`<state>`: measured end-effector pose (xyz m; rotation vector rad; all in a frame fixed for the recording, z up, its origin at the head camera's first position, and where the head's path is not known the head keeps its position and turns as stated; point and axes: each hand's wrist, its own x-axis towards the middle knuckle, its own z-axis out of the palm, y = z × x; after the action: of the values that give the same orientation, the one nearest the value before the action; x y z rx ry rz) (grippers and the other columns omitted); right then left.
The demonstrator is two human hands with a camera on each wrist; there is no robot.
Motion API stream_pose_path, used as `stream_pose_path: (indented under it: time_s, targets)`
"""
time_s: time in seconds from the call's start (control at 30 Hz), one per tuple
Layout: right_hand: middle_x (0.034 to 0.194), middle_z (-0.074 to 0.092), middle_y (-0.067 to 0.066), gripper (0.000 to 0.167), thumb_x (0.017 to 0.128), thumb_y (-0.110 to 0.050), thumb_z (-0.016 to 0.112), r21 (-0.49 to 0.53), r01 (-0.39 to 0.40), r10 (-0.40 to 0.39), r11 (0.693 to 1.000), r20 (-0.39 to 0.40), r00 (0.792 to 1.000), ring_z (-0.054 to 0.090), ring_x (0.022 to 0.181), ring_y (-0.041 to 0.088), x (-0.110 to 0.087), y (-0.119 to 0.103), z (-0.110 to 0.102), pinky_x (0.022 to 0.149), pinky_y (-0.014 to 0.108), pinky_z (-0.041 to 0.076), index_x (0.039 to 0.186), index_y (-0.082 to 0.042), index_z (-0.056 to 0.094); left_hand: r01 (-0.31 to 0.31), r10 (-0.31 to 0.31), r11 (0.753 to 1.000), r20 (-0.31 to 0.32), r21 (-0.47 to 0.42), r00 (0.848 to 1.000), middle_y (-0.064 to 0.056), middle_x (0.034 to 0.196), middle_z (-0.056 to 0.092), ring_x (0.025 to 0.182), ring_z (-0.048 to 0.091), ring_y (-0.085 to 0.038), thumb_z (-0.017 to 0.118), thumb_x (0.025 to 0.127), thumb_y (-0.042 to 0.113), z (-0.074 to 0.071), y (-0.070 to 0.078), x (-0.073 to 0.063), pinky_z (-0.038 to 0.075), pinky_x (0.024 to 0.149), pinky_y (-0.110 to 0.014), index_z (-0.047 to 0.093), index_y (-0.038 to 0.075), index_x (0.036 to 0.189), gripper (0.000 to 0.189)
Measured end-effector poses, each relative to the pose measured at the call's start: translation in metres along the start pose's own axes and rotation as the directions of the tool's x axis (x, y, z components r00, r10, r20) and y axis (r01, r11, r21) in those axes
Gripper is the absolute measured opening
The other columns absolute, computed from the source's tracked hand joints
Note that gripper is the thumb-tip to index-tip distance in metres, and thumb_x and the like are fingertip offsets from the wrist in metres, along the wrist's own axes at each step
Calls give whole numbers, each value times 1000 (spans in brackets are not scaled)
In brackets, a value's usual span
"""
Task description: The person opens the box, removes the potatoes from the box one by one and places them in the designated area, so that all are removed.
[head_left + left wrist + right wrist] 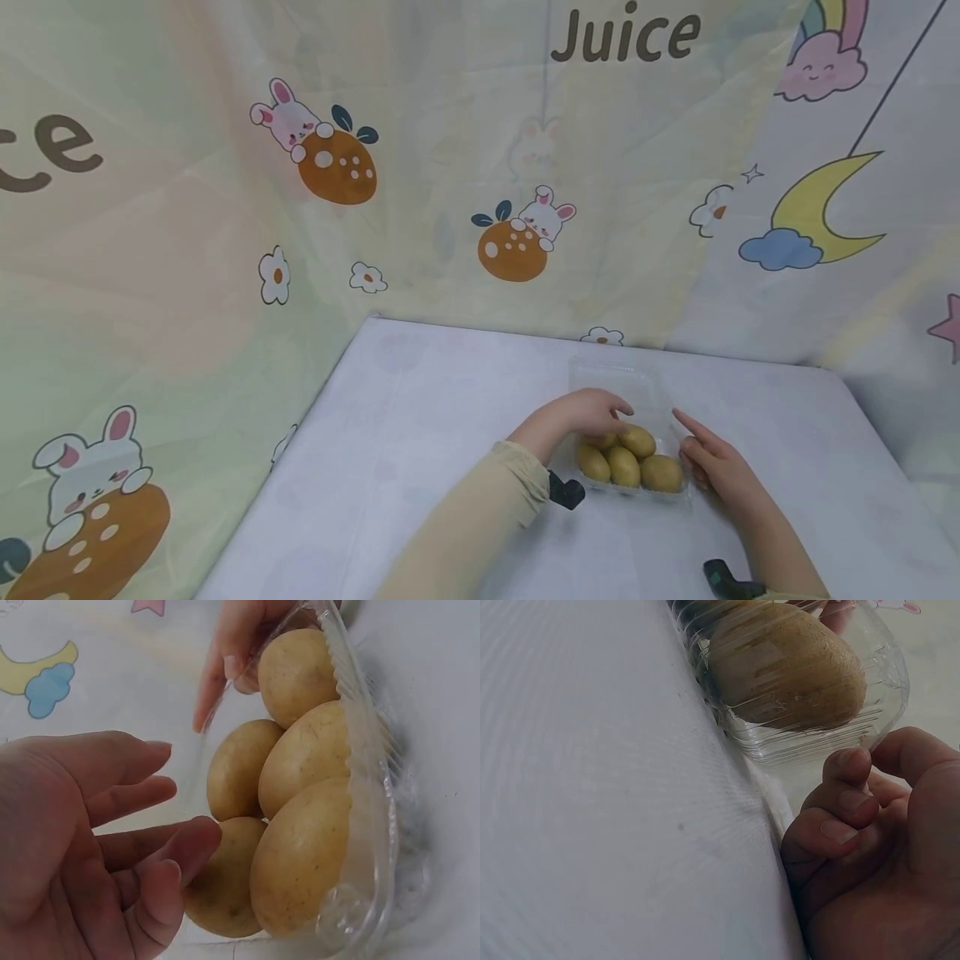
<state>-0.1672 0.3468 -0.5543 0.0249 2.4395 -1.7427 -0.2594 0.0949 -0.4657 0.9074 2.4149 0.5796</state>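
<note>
Several potatoes [623, 467] lie in a clear plastic clamshell box [633, 492], its lid [611, 377] laid back behind them. My left hand [588, 411] reaches over the box's left part, fingers loosely bent. In the left wrist view its fingertips [196, 844] are at the nearest potato [229, 889]; nothing is gripped. My right hand [716, 467] is beside the box's right end, index finger extended forward and the others curled. In the right wrist view its fingertips [849, 761] are at the corner of the box; whether they touch it is hard to tell.
The box stands on a white-covered table [420, 467]. Behind and left of it hangs a printed cloth [420, 150] with rabbits, fruit and a moon. A black wrist mount [566, 492] is on the left wrist, another [727, 581] on the right.
</note>
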Motion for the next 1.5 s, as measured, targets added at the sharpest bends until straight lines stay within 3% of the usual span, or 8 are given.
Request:
stream_pose_path:
  time_s: [0.17,0.27,0.33,0.4,0.73,0.97,1.17,1.5]
  targets:
    - [74,46,-4,56,106,-33,45,-3,2,-2,1000,1,1000,44,59,18,1,-1,0,56,32,43,157,-18,27,28,-29,999,29,28,999,9,92,68,74,56,-4,57,98,36,4,4,5,45,84,-18,55,28,141,43]
    - [74,46,-5,56,106,-33,45,2,5,-5,1000,7,1000,43,59,19,1,0,-1,56,32,43,157,-18,27,45,-47,997,17,66,999,12,102,70,88,62,-2,55,99,34,6,9,4,44,93,-19,56,32,140,41]
    - [74,46,-5,56,106,-33,45,4,6,-6,1000,10,1000,43,59,19,1,0,-1,56,32,42,157,-18,26,46,-46,994,2,95,999,16,127,64,113,57,0,55,99,34,6,13,2,41,102,-20,57,34,138,39]
    - [74,45,-5,56,106,-32,45,11,10,-10,1000,11,1000,42,59,19,0,0,-2,55,33,42,157,-17,26,49,-50,993,1,111,999,17,139,57,122,53,0,55,99,34,7,16,3,40,106,-21,58,34,137,38]
    - [74,46,-6,57,106,-31,45,32,13,-14,999,18,1000,41,57,21,-1,-2,-3,54,34,41,157,-16,25,51,-58,975,25,217,998,15,135,60,125,54,-2,56,99,35,12,21,7,40,105,-18,61,26,136,38]
    - [74,45,-4,57,106,-29,45,21,32,-32,999,21,999,40,57,22,-3,-5,-1,53,34,40,157,-12,25,77,-75,966,-18,246,997,15,105,67,90,58,-3,56,98,38,18,31,6,45,84,-20,69,27,118,25]
    - [74,46,-3,56,106,-30,45,11,36,-37,999,24,999,41,58,22,-4,-4,-1,54,34,41,157,-13,26,123,-112,965,-60,233,992,19,129,63,115,57,-1,56,98,47,21,36,5,44,99,-22,60,35,134,38]
    - [72,45,-4,55,106,-30,45,1,46,-46,999,14,999,42,57,23,-3,-2,-2,54,33,42,157,-14,27,173,-137,953,-155,250,978,24,124,64,112,59,0,62,94,48,25,39,9,47,95,-27,65,44,125,32]
